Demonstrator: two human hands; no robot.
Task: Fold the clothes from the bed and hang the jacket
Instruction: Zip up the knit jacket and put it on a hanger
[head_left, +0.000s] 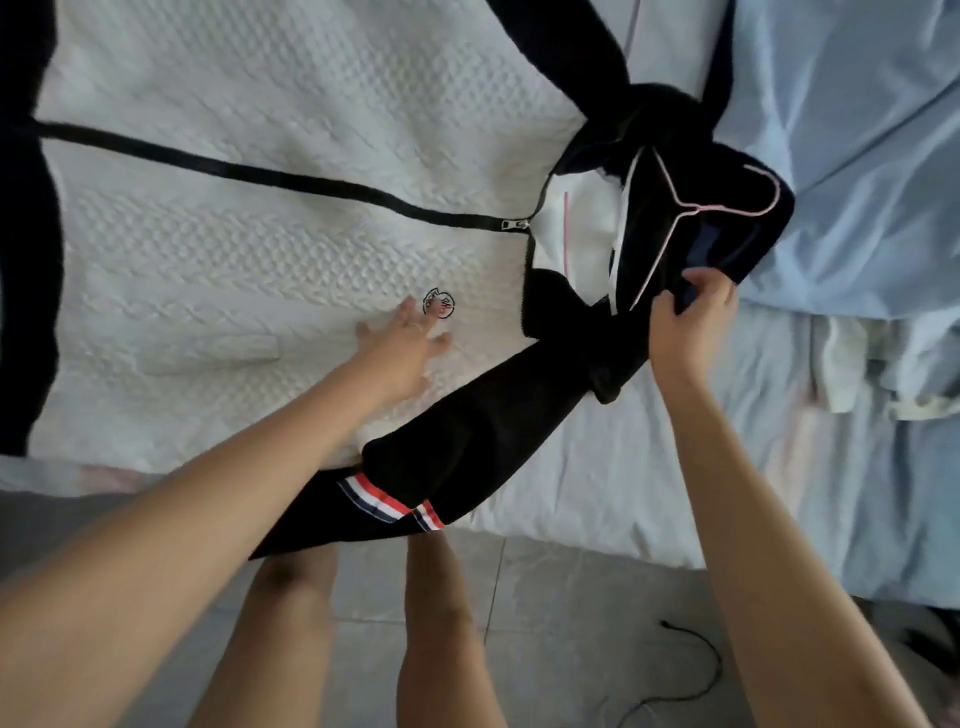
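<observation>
So, L fingers first: straight and spread, lying flat on the white front of the jacket, holding nothing. The left hand sits below the zip pull, w/ fingertips touching a small round badge. R fingers are curled and pinch the black collar, lower right of the zip pull. The right hand lifts that edge a bit off the sheet.

The jacket lies spread flat on the bed, front up and turned sideways, collar end right of the zip pull, hem end far left of it. The body is white quilted fabric w/ a raised knit-like pattern. Sleeves, collar and hem band are black. A black zip runs left from the pull and is closed approx all the way. Right of the pull the neck gapes, showing white lining, and a thin pink hanger sits inside it, hook lying on the collar. One black sleeve runs down-left below the pull and off the bed edge, w/ a red, white and navy striped band near the cuff.

Farther out: white sheet below-right of the pull, pale blue blanket far right, grey tiled floor w/ a black cable well below.
</observation>
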